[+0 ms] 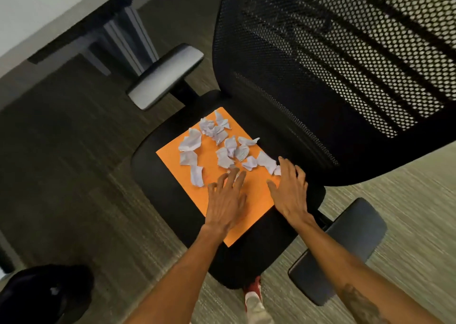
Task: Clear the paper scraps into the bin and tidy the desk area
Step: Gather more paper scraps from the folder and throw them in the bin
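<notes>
Several crumpled white paper scraps (223, 146) lie scattered on an orange sheet (256, 200) that rests on the black seat (158, 173) of an office chair. My left hand (227, 200) hovers flat over the sheet's near half, fingers spread, its fingertips close to one scrap. My right hand (291, 190) is spread over the sheet's right edge, fingertips touching the nearest scraps. Neither hand holds anything. A black bin (47, 294) stands on the floor at the lower left.
The chair's mesh backrest (333, 59) rises at the upper right, with armrests at the upper left (165, 75) and lower right (340, 249). A white desk (37, 10) with a dark leg is at the top left. A red-and-white shoe (254, 296) shows below the seat.
</notes>
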`<state>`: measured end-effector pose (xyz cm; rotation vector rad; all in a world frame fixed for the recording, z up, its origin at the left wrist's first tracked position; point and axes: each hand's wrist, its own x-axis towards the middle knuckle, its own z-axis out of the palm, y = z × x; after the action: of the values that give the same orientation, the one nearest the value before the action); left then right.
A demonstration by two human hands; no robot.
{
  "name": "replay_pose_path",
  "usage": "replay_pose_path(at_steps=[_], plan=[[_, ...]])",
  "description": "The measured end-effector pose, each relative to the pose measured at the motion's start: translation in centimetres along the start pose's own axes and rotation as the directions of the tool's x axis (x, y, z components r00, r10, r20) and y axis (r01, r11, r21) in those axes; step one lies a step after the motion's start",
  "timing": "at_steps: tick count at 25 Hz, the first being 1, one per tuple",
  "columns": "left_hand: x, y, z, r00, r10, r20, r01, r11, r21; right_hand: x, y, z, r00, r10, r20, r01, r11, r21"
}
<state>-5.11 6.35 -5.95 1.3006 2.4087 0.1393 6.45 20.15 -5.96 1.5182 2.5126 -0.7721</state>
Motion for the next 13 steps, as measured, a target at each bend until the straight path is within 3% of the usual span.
replay_pose_path(at_steps=[4,9,13], plan=[[0.6,0.3,1.1,0.998,0.024,0.051,-0.024,1.0,-0.007,0.4,0.5,0.6,1.0,-0.01,-0.007,0.01,1.0,0.029],[0.4,0.1,1.9,0.999,-0.03,-0.023,0.027,0.992,-0.121,-0.6,0.3,0.6,0.999,-0.002,-0.032,0.004,0.998,0.064],[0.0,0.0,1.0,0.985,-0.002,-0.172,-0.009,0.998,-0.066,-1.1,-0.5,0.0,0.998,0.01,-0.054,0.005,0.964,0.266]])
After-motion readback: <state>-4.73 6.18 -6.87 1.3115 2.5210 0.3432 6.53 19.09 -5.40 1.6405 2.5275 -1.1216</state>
